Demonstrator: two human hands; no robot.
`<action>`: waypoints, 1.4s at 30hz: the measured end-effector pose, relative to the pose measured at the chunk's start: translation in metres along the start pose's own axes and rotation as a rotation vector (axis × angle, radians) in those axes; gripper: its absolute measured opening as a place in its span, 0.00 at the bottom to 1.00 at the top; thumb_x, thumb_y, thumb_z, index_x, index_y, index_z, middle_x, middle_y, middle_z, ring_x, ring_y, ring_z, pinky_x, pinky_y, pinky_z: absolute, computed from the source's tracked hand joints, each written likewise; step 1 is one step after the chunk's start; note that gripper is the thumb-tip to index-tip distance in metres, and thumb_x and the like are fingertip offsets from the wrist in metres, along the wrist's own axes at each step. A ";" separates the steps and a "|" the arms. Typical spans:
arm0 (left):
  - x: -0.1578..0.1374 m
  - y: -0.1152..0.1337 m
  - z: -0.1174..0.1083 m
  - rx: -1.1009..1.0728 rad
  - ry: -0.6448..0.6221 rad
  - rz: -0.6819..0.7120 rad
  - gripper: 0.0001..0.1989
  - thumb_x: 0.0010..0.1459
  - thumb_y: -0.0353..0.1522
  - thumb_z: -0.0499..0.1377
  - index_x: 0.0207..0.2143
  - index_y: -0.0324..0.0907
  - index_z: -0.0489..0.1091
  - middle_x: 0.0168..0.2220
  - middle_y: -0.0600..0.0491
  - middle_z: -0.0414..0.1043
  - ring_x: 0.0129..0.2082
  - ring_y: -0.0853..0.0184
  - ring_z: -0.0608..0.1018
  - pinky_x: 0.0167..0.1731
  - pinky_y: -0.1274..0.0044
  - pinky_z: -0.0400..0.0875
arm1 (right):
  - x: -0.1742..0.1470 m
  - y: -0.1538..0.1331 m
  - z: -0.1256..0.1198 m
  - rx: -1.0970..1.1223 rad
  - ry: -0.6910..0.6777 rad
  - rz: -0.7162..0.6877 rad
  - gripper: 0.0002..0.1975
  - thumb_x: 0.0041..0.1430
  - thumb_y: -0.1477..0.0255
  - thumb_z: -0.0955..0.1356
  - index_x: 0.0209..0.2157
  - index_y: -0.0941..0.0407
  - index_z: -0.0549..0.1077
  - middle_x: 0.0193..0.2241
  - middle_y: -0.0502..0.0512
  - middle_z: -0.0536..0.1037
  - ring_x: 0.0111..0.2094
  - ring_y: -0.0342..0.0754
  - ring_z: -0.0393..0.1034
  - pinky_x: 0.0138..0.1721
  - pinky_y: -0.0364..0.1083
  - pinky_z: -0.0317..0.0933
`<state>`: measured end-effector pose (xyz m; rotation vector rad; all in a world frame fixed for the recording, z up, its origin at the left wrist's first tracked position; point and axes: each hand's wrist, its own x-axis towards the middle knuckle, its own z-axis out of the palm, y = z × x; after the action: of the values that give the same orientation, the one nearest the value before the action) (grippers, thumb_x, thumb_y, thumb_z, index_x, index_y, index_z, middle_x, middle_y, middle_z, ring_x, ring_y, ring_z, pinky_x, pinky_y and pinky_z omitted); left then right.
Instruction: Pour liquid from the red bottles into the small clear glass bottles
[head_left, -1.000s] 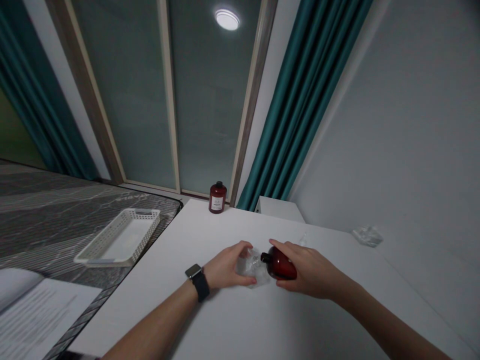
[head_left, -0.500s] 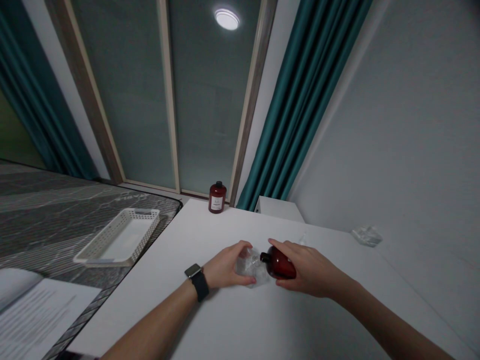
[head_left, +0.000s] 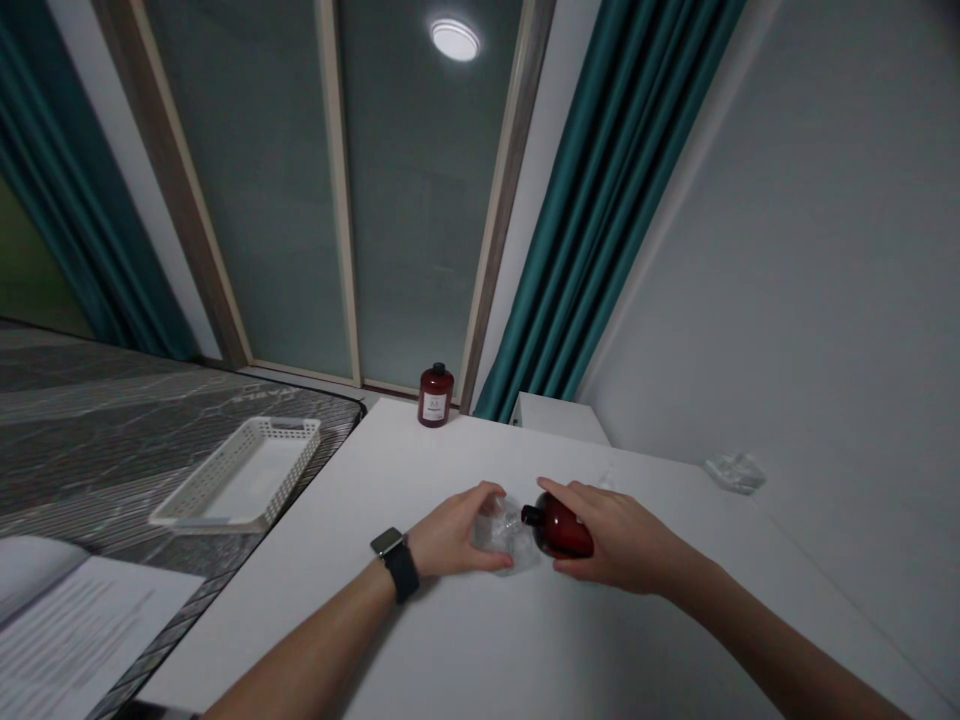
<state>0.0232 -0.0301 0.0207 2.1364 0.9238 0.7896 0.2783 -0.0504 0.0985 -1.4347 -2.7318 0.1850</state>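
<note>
My right hand [head_left: 619,535] is wrapped round a dark red bottle [head_left: 564,528] with a black cap; the bottle is tilted, its cap pointing left. Thumb and fingers of my left hand [head_left: 459,535] curve round a clear, crinkled plastic piece [head_left: 506,535], perhaps a bag or a cup; I cannot tell which. The bottle's cap is close to this plastic, above the white table [head_left: 465,650]. A second dark red bottle [head_left: 435,396] with a white label and black cap stands upright at the table's far edge.
On the grey patterned surface at left sit a white perforated basket [head_left: 266,518] and an opened booklet [head_left: 97,630]. A crumpled clear plastic wrapper [head_left: 735,472] lies at the table's far right, by the wall. Behind the table are a small white cabinet [head_left: 559,415] and a teal curtain [head_left: 592,220].
</note>
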 end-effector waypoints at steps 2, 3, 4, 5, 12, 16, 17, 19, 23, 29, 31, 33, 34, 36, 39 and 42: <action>0.000 0.000 0.000 -0.003 0.000 0.001 0.34 0.45 0.37 0.71 0.52 0.43 0.61 0.46 0.47 0.74 0.46 0.57 0.76 0.46 0.68 0.70 | 0.001 0.000 0.000 0.002 0.001 -0.001 0.41 0.49 0.63 0.73 0.64 0.52 0.57 0.53 0.63 0.74 0.49 0.61 0.72 0.47 0.57 0.66; 0.000 0.000 0.000 -0.004 0.000 0.002 0.34 0.45 0.37 0.71 0.52 0.43 0.61 0.46 0.47 0.74 0.46 0.57 0.76 0.46 0.68 0.70 | 0.001 0.000 -0.001 0.002 0.001 -0.003 0.41 0.49 0.63 0.73 0.64 0.52 0.57 0.52 0.63 0.75 0.49 0.61 0.72 0.47 0.57 0.66; 0.000 0.000 0.000 -0.007 0.000 0.003 0.34 0.45 0.37 0.71 0.53 0.43 0.61 0.47 0.47 0.74 0.46 0.57 0.76 0.46 0.68 0.70 | 0.001 0.000 -0.001 0.002 0.002 -0.005 0.41 0.49 0.63 0.73 0.64 0.52 0.57 0.52 0.63 0.75 0.49 0.61 0.72 0.46 0.57 0.66; 0.000 0.000 0.000 -0.010 0.000 0.003 0.34 0.45 0.37 0.71 0.53 0.42 0.61 0.47 0.46 0.74 0.46 0.57 0.76 0.46 0.68 0.70 | 0.001 -0.001 -0.001 0.000 0.002 -0.006 0.41 0.49 0.63 0.72 0.64 0.52 0.58 0.52 0.63 0.75 0.49 0.61 0.72 0.46 0.57 0.65; 0.000 0.000 0.000 -0.013 -0.008 0.004 0.34 0.45 0.38 0.71 0.53 0.42 0.61 0.47 0.46 0.74 0.46 0.57 0.76 0.46 0.68 0.70 | 0.000 -0.001 -0.002 -0.016 -0.002 -0.002 0.40 0.49 0.63 0.73 0.63 0.51 0.58 0.51 0.62 0.75 0.48 0.61 0.72 0.45 0.56 0.65; 0.000 0.001 0.000 -0.013 -0.001 0.002 0.34 0.45 0.38 0.71 0.52 0.42 0.61 0.47 0.47 0.74 0.46 0.57 0.76 0.46 0.68 0.70 | 0.000 -0.001 -0.002 -0.018 -0.008 -0.002 0.41 0.49 0.63 0.73 0.63 0.52 0.58 0.51 0.62 0.75 0.49 0.61 0.72 0.46 0.56 0.65; 0.000 0.001 0.000 -0.011 0.000 -0.001 0.34 0.45 0.37 0.71 0.52 0.43 0.62 0.47 0.47 0.74 0.45 0.57 0.76 0.46 0.68 0.70 | 0.000 -0.001 -0.002 -0.017 -0.007 -0.003 0.40 0.49 0.63 0.72 0.63 0.52 0.58 0.51 0.62 0.75 0.49 0.60 0.72 0.46 0.55 0.65; 0.000 0.002 0.000 -0.008 0.000 -0.004 0.34 0.45 0.37 0.71 0.52 0.42 0.62 0.47 0.46 0.73 0.46 0.57 0.76 0.46 0.68 0.70 | 0.000 0.000 -0.001 -0.018 -0.007 -0.006 0.40 0.50 0.64 0.72 0.63 0.51 0.58 0.51 0.62 0.75 0.48 0.60 0.72 0.46 0.55 0.65; 0.000 0.001 0.000 -0.018 -0.002 0.006 0.34 0.45 0.37 0.71 0.53 0.41 0.61 0.47 0.46 0.73 0.46 0.56 0.76 0.46 0.68 0.70 | 0.000 0.001 -0.001 -0.023 -0.002 -0.017 0.40 0.50 0.63 0.72 0.63 0.51 0.58 0.50 0.62 0.75 0.48 0.61 0.72 0.45 0.56 0.65; 0.000 0.000 0.001 -0.007 0.001 0.000 0.34 0.45 0.37 0.71 0.53 0.43 0.61 0.47 0.46 0.74 0.45 0.56 0.76 0.46 0.67 0.70 | 0.000 0.000 -0.001 -0.016 0.006 -0.014 0.39 0.49 0.64 0.72 0.62 0.50 0.59 0.49 0.61 0.76 0.47 0.61 0.73 0.44 0.55 0.65; 0.000 -0.001 0.001 -0.004 -0.002 0.004 0.34 0.45 0.37 0.71 0.53 0.42 0.61 0.47 0.46 0.74 0.46 0.56 0.76 0.46 0.67 0.70 | 0.000 0.000 -0.002 -0.020 0.000 -0.010 0.39 0.49 0.64 0.72 0.62 0.51 0.59 0.49 0.62 0.76 0.47 0.61 0.72 0.44 0.56 0.65; 0.000 -0.001 0.001 -0.004 -0.003 0.004 0.34 0.45 0.38 0.71 0.53 0.42 0.61 0.47 0.46 0.74 0.46 0.56 0.76 0.46 0.68 0.70 | 0.001 -0.001 -0.002 -0.023 -0.001 -0.016 0.39 0.49 0.63 0.72 0.62 0.52 0.60 0.49 0.62 0.76 0.47 0.61 0.72 0.44 0.56 0.65; 0.000 -0.001 0.001 -0.005 -0.003 0.003 0.34 0.45 0.38 0.70 0.53 0.43 0.61 0.47 0.46 0.74 0.46 0.56 0.76 0.46 0.68 0.70 | 0.001 -0.001 -0.003 -0.024 -0.003 -0.017 0.39 0.49 0.63 0.72 0.62 0.52 0.60 0.49 0.61 0.76 0.47 0.60 0.72 0.44 0.56 0.65; 0.000 -0.001 0.001 -0.009 -0.002 -0.002 0.34 0.45 0.38 0.71 0.53 0.43 0.61 0.47 0.46 0.74 0.47 0.56 0.76 0.46 0.67 0.70 | 0.001 -0.001 -0.004 -0.027 -0.007 -0.014 0.39 0.49 0.63 0.72 0.62 0.51 0.60 0.49 0.61 0.76 0.46 0.60 0.73 0.44 0.55 0.65; -0.001 -0.001 0.001 -0.010 -0.001 -0.006 0.34 0.45 0.37 0.71 0.53 0.43 0.61 0.47 0.46 0.74 0.46 0.56 0.76 0.46 0.67 0.70 | 0.001 -0.001 -0.004 -0.037 -0.008 -0.010 0.38 0.49 0.63 0.73 0.62 0.52 0.60 0.49 0.61 0.76 0.46 0.60 0.73 0.44 0.55 0.65; 0.000 -0.001 0.001 -0.011 -0.004 0.001 0.34 0.46 0.38 0.71 0.53 0.43 0.61 0.47 0.46 0.74 0.47 0.56 0.76 0.46 0.67 0.70 | 0.001 -0.001 -0.004 -0.049 -0.014 -0.010 0.38 0.49 0.62 0.73 0.62 0.52 0.60 0.49 0.61 0.76 0.47 0.61 0.72 0.45 0.56 0.65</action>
<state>0.0231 -0.0298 0.0190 2.1287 0.9145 0.7887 0.2772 -0.0498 0.1022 -1.4367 -2.7731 0.1290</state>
